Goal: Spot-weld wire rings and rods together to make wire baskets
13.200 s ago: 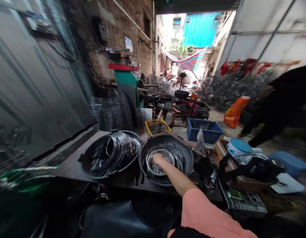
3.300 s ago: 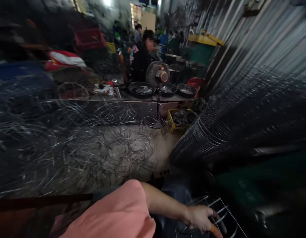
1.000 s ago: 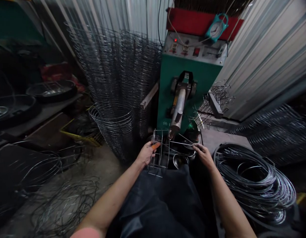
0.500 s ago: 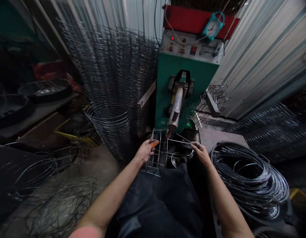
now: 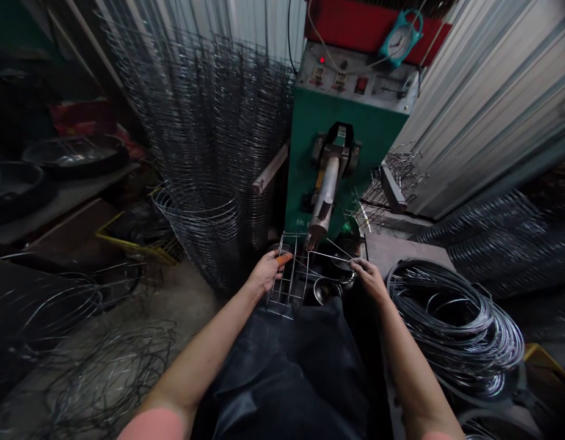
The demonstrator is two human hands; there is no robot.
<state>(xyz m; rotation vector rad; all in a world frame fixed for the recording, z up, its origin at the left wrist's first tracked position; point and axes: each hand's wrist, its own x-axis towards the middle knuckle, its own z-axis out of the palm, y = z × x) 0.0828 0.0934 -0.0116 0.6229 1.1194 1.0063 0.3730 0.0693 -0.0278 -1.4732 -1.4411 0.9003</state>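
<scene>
My left hand (image 5: 266, 272) is closed around the side of a wire rack (image 5: 289, 287), a small grid of thin metal rods, with an orange cover on one finger or thumb. In my right hand (image 5: 369, 276), fingertips pinch the end of a thin bent metal wire (image 5: 335, 256). That wire runs left to the tip of the electrode arm (image 5: 327, 189) on a green welding machine (image 5: 383, 125), where it meets the rack's edge. Whether wire and rack are joined there I cannot tell. Below the tip sits a small metal bowl (image 5: 327, 289).
Coiled wire rings (image 5: 451, 330) are heaped at my right. Tall stacks of wire baskets (image 5: 200, 122) stand left of the machine. Loose wire (image 5: 112, 373) lies on the floor at left, near a yellow crate (image 5: 140, 244). A teal clock (image 5: 399, 41) hangs on the machine top.
The view has shifted slightly. Both hands keep their holds on the rack and the wire, near the electrode tip, with little visible movement.
</scene>
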